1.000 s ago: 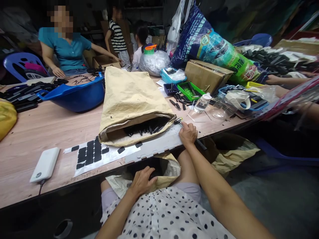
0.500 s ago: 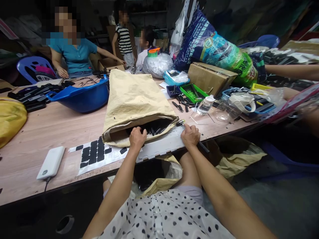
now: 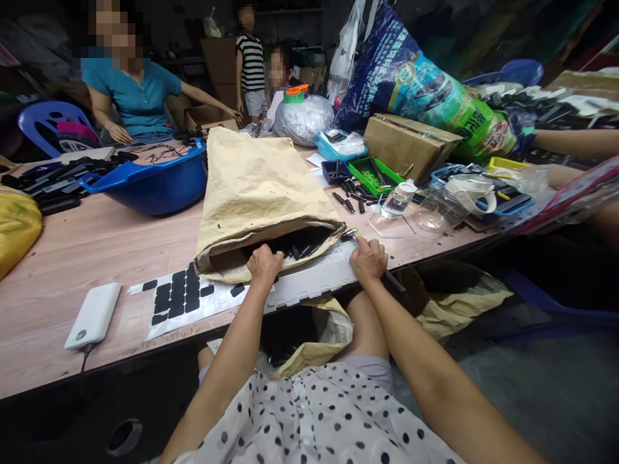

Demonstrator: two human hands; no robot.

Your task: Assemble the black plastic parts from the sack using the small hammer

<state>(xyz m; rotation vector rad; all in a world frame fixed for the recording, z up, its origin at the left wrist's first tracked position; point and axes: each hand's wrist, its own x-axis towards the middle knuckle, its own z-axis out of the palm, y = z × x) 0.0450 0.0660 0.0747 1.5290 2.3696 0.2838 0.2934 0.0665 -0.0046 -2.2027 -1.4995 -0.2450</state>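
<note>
Slender black rod-shaped pieces (image 3: 304, 245) lie inside the mouth of a flat cream cloth-like sack (image 3: 268, 183), at twelve o'clock on the wood-grain bench (image 3: 113, 241); the left hand (image 3: 265, 261), at eleven, sits at that mouth, fingertips hidden, its grip impossible to tell; the right hand (image 3: 369, 259), at one, is wrapped around a dark-handled, metal-headed tool (image 3: 394, 281).

- Cream, flat-lying sack (image 3: 264, 180): mouth gaping at the left hand (image 3: 265, 263).
- Slender black pieces (image 3: 304, 243): loose inside, just right of that hand.
- Black-handled, metal-headed tool (image 3: 394, 281): slanted through the right hand (image 3: 368, 259), head beyond the knuckles.
</note>
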